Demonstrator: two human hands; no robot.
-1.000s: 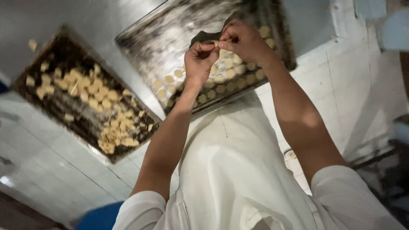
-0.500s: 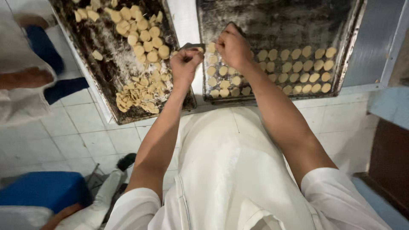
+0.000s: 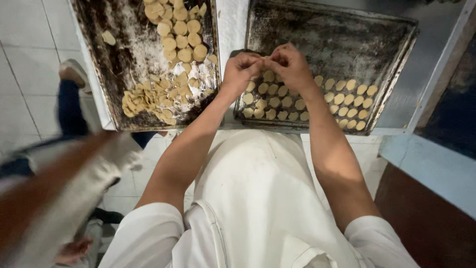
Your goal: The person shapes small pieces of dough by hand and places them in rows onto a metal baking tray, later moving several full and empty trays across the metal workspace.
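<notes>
Both hands (image 3: 265,67) meet over right tray (image 3: 396,64).

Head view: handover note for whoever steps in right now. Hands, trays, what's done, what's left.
Left hand and right hand: fingertips pinched together over the right tray; whatever they pinch is too small to tell.
Right tray: flat dough rounds set in neat rows along the near edge; the far part is bare.
Left tray: a loose heap of dough pieces, unsorted, with stacked rounds further back.
Done: several rows placed.
Left: the heap on the left tray and the bare part of the right tray.
Another person's blurred sleeve is close at the lower left.
</notes>
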